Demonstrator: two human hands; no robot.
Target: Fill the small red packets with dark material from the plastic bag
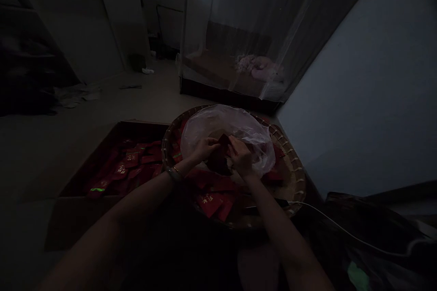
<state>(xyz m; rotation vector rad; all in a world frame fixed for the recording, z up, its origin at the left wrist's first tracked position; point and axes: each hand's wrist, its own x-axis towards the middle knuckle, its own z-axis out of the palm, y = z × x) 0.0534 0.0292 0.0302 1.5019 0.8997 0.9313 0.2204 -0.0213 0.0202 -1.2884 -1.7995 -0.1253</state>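
Head view | our left hand [204, 149], right hand [241, 157] pinch shut on dark red packet [219, 154] | clear plastic bag [221, 126] behind | woven bamboo tray [290, 175] below

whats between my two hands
In the head view, crumpled dark red envelopes sit between the left hand and the right hand, with both hands against them and the clear plastic bag behind.
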